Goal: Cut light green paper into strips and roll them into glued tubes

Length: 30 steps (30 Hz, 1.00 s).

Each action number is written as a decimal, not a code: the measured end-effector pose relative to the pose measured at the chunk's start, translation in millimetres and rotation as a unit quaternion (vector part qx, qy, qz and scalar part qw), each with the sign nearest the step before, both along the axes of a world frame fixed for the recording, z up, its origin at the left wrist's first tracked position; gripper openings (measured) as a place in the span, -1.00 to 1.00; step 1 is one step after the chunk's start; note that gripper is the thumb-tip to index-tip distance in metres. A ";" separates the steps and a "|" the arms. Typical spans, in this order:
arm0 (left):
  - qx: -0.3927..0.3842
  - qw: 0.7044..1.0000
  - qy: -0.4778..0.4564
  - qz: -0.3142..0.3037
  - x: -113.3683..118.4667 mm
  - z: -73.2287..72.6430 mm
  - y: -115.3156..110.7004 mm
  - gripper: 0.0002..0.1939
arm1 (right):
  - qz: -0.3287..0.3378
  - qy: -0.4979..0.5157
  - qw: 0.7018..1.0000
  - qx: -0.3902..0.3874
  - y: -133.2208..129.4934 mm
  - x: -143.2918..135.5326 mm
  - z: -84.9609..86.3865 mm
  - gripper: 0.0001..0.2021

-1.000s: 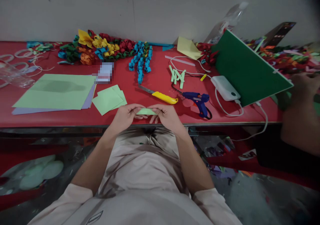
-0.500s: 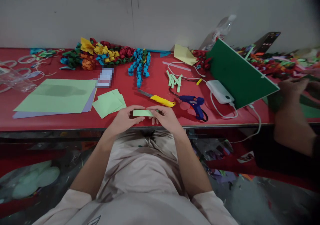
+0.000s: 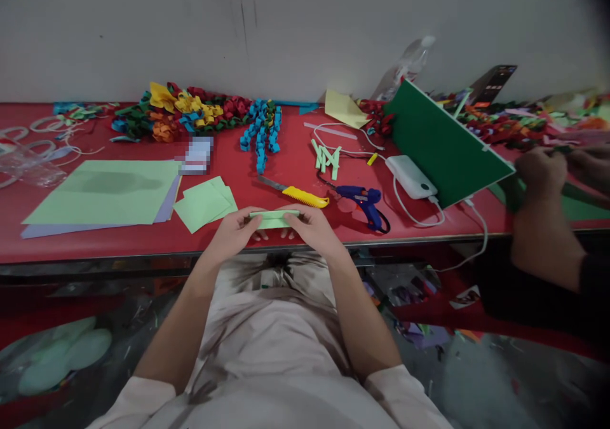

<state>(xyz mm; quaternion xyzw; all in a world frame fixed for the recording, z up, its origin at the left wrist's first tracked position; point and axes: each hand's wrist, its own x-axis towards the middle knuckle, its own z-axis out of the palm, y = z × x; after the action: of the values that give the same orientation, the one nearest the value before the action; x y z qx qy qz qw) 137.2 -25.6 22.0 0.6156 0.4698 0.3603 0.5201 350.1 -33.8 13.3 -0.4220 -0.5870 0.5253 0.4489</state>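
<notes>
A folded strip of light green paper point(image 3: 273, 220) spans the gap between my two hands at the table's front edge. My left hand point(image 3: 239, 231) pinches its left end, thumb on the near face. On the other end, my right hand point(image 3: 309, 227) grips the paper the same way. Just beyond them lies a yellow utility knife point(image 3: 305, 196) with its blade out. To its right rests a blue hot glue gun point(image 3: 363, 201). Several small green paper strips point(image 3: 326, 158) are piled behind it. Left of my hands are green paper squares point(image 3: 203, 203).
Large green sheets point(image 3: 102, 190) lie at left, over purple ones. Paper-chain garlands point(image 3: 190, 112) line the wall. A leaning green board point(image 3: 443, 143) and a white power bank point(image 3: 410, 177) with cables stand right. Another person's hands point(image 3: 543, 168) work at far right.
The paper strip between my hands has tilted, so a crease and a broader face now show. My thumbs have shifted along it. The whole view has moved slightly.
</notes>
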 end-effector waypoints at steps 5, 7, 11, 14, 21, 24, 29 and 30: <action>0.059 0.998 0.026 0.010 -2.9 -0.5 0.4 -0.61 | 0.006 0.000 1.000 0.010 0.2 0.5 1.6 -0.70; 0.076 0.997 0.027 0.004 -4.8 -0.1 0.4 -0.67 | 0.006 -0.006 1.000 0.013 -0.2 1.6 0.6 -0.72; 0.051 0.998 0.040 0.017 -5.1 0.0 0.5 -0.66 | 0.008 -0.029 0.999 0.017 -1.2 3.2 -3.8 -0.70; 0.047 0.996 0.047 0.052 -1.7 -1.0 1.1 -0.60 | 0.007 -0.036 0.999 0.018 -1.4 3.4 -5.2 -0.67; 0.057 0.997 0.026 0.040 -0.1 -1.4 0.8 -0.56 | -0.027 -0.069 0.996 0.048 -1.9 3.3 -2.2 -0.66; 0.062 0.998 0.019 0.018 -0.7 -1.3 -0.4 -0.58 | -0.044 -0.075 0.994 0.064 -3.1 3.5 -2.8 -0.67; 0.048 0.999 0.004 0.014 -1.6 -3.3 -2.4 -0.67 | -0.020 -0.061 0.996 0.066 -4.5 5.3 -3.9 -0.73; 0.048 0.999 0.008 0.013 -1.9 -3.6 -2.4 -0.68 | -0.012 -0.057 0.996 0.067 -4.7 5.8 -3.8 -0.74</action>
<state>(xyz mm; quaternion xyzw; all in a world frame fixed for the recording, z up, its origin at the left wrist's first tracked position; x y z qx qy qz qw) 135.4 -28.0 18.5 0.6363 0.4646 0.3841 0.4814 355.9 -38.5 9.5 -0.4273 -0.6406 0.4539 0.4483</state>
